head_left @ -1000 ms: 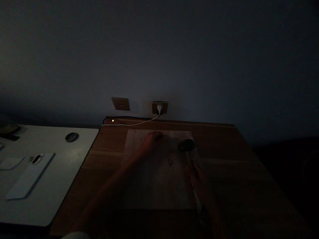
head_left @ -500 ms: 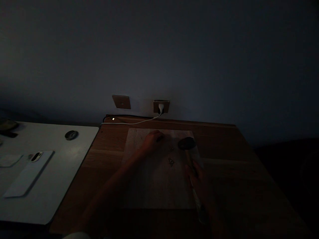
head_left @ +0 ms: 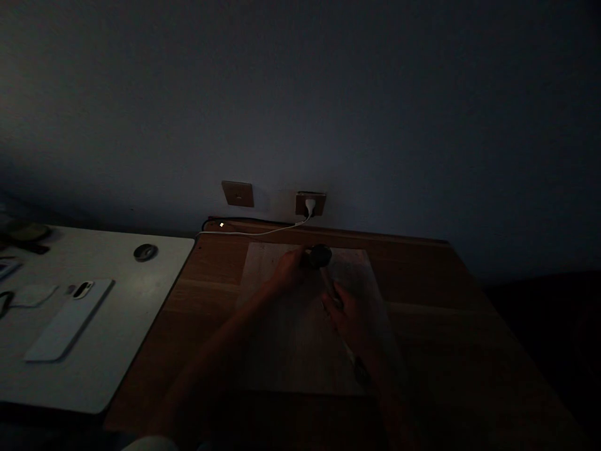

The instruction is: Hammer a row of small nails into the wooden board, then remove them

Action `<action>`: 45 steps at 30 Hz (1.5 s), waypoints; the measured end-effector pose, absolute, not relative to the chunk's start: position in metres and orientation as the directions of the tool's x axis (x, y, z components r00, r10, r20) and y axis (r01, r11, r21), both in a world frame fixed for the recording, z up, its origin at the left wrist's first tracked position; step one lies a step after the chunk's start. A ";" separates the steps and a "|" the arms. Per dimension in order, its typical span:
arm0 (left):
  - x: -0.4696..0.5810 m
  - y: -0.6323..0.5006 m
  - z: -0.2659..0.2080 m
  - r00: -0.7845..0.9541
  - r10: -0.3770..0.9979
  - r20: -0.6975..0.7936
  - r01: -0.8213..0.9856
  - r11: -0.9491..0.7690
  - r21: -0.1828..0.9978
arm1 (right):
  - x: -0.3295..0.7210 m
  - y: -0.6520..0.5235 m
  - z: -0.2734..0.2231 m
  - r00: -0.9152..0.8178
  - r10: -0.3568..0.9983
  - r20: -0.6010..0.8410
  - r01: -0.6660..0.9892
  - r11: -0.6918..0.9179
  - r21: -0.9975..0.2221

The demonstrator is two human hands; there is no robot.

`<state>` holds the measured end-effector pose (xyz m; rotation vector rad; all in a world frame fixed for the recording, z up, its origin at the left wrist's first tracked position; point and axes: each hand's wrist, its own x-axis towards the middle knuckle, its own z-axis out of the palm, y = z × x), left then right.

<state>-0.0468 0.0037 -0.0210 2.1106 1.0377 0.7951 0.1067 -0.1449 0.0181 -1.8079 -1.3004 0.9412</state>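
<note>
In the dim light my right hand (head_left: 347,313) grips the handle of a mallet (head_left: 321,255) with a dark, rounded head. The handle runs from the head down toward me, under my right fingers. My left hand (head_left: 290,268) rests at the far part of a pale square board (head_left: 277,351). Its fingers are closed, and the mallet head is right beside the fingertips. Whatever those fingers pinch is too dark to name. The small metal pieces on the board are mostly hidden by my right hand and the handle.
The board lies on a brown wooden table (head_left: 436,351) against a wall. A white plug (head_left: 310,207) sits in a wall socket, its cable along the table's back edge. On the white table (head_left: 117,326) to the left are a phone (head_left: 70,326) and a round dark item (head_left: 145,252).
My right hand has swung the mallet left, bringing its head from the board's right side to my left fingertips. My left hand stays nearly in place. The view has shifted slightly.
</note>
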 end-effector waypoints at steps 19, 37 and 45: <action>-0.006 -0.058 0.022 0.807 0.576 0.127 0.541 -0.809 0.233 | 0.140 -0.181 0.023 0.455 0.850 -0.263 0.250 -0.406 -0.879; -0.068 0.001 -0.008 0.434 0.886 0.161 0.601 -0.418 0.681 | 0.131 -0.189 0.019 0.412 0.873 -0.261 0.311 -0.404 -0.860; -0.068 -0.004 -0.007 0.459 0.869 0.184 0.626 -0.463 0.628 | 0.125 -0.187 0.019 0.383 0.892 -0.239 0.321 -0.371 -0.871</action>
